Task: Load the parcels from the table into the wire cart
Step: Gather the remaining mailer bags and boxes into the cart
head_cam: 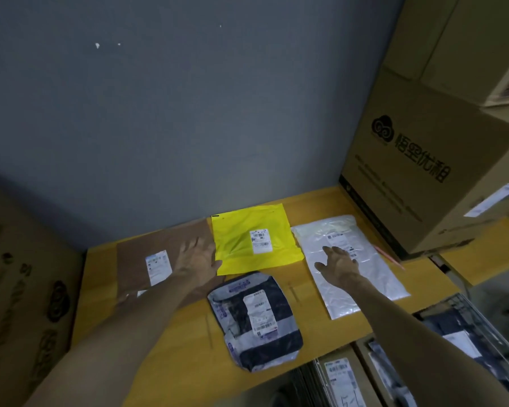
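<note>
Fingers (191, 245) of the left hand (199, 261) are stretched out straight and slightly spread, holding nothing, palm down over the right part of the flat brown parcel (138, 257), with the thumb just beside the lower left corner of the yellow parcel (241, 245); whether the palm presses on the brown wrapper or only hovers cannot be told. The right hand (339, 265) is likewise open with its fingers (329, 251) fanned apart, gripping nothing, over the printed label on the white plastic parcel (362, 277). All four parcels lie flat on the yellow table (309, 292): brown at the left, yellow against the grey wall (159, 113), white at the right, and a dark blue and grey patterned parcel (256, 321) nearest the person, just below the yellow one. Each carries a white shipping label. The wire cart (482, 324) shows at the lower right, beside the table's edge, with a dark parcel already inside. A large printed cardboard box (417, 171) stands on the table's far right corner, close to the white parcel.
</note>
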